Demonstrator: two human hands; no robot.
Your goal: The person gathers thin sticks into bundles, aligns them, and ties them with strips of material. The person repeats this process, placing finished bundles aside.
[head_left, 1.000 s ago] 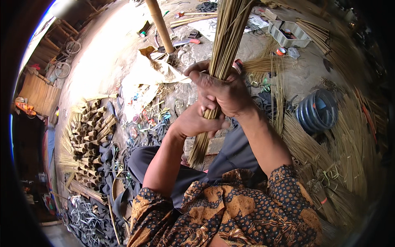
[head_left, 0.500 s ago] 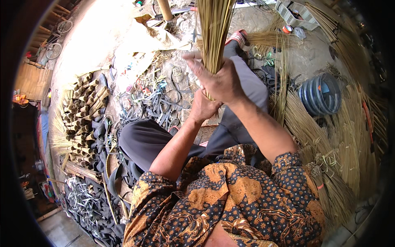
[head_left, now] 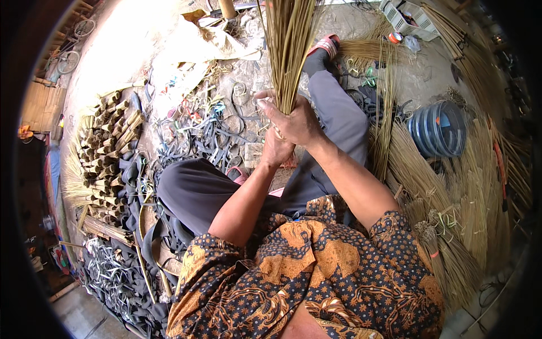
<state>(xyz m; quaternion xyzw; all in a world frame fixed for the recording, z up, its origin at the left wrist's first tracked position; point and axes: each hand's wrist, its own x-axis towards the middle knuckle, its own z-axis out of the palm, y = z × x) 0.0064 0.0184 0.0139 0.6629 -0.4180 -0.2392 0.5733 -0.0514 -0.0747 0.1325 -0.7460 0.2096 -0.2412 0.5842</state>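
I hold a bundle of thin, straw-coloured broom sticks (head_left: 289, 51) upright in front of me, over the gap between my bent legs. Its sticks fan apart toward the top, which runs out of the picture. My left hand (head_left: 276, 149) is closed around the bundle's lower end and mostly covers it. Just above, touching it, my right hand (head_left: 298, 123) wraps the bundle, its thumb and fingertips showing on the left side of the sticks.
Tied stick bundles (head_left: 104, 152) lie stacked at left, above a heap of dark rubber strips (head_left: 121, 277). Cut scraps (head_left: 197, 124) litter the floor ahead. A blue-tinted clear tub (head_left: 436, 130), loose long sticks (head_left: 415, 164) and a white plastic crate (head_left: 409, 20) are at right.
My right hand has come down and closed around the bundle; its fingers were stretched out before. The sticks spread wider at the top now.
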